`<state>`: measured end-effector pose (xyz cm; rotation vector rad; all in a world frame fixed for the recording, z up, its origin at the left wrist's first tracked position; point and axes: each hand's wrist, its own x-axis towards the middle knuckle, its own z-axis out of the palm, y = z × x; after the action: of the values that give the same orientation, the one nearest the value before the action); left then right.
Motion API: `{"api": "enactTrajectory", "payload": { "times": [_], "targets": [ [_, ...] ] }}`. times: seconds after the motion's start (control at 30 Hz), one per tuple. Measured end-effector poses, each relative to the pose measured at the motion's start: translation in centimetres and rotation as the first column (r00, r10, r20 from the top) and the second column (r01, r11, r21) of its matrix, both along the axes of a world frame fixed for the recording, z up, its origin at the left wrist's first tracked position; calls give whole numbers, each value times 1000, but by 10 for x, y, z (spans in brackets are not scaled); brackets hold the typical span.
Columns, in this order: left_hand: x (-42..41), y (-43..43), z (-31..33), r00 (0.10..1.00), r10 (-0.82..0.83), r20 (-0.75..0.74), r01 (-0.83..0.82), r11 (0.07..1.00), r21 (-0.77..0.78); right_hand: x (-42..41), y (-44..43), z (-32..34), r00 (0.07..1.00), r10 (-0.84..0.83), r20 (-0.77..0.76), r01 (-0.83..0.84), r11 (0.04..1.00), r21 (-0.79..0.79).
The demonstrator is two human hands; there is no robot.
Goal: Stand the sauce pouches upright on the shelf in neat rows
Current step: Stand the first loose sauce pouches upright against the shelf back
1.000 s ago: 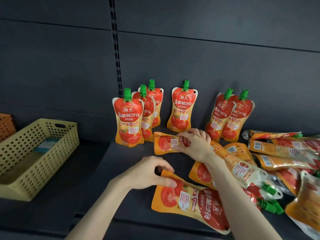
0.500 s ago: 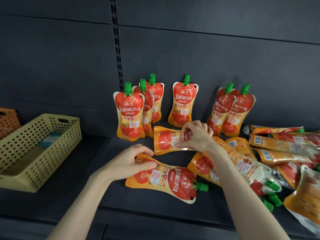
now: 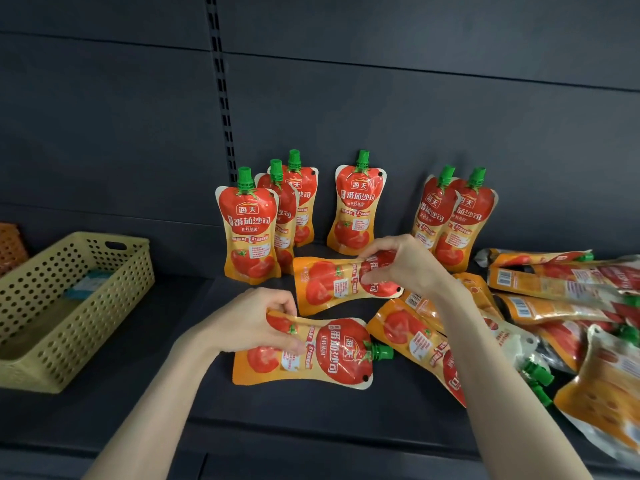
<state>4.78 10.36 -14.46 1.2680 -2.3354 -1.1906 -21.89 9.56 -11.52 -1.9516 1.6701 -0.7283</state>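
Observation:
Several red-and-orange tomato sauce pouches with green caps stand upright at the back of the dark shelf (image 3: 166, 344); the front left one (image 3: 248, 230) is nearest. My left hand (image 3: 252, 323) grips the bottom end of a pouch (image 3: 311, 355) lying sideways, cap pointing right. My right hand (image 3: 405, 265) holds the upper part of another sideways pouch (image 3: 332, 282) just behind it. A loose pile of pouches (image 3: 540, 306) lies flat to the right.
A yellow perforated basket (image 3: 69, 306) sits on the shelf at the left, with a small blue-white item inside. An orange basket (image 3: 10, 247) shows at the far left edge. The dark back panel has a slotted upright (image 3: 221, 98).
My left hand dragged its pouch left and turned it so the cap points right, then lifted it slightly. My right hand raised its pouch a little off the shelf.

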Motion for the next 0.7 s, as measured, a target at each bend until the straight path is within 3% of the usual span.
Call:
{"api": "enactTrajectory", "payload": {
  "times": [0.2, 0.53, 0.7],
  "targets": [
    [10, 2, 4, 996, 64, -63, -65, 998, -16, -2, 1, 22, 997, 74, -11, -74, 997, -15],
    [21, 13, 8, 975, 161, -150, -173, 983, -69, -10, 19, 52, 998, 59, 22, -57, 994, -95],
    [25, 17, 16, 923, 248, -296, -271, 962, -40, -16, 26, 58, 997, -24, 78, 37, 984, -173]
  ]
}}
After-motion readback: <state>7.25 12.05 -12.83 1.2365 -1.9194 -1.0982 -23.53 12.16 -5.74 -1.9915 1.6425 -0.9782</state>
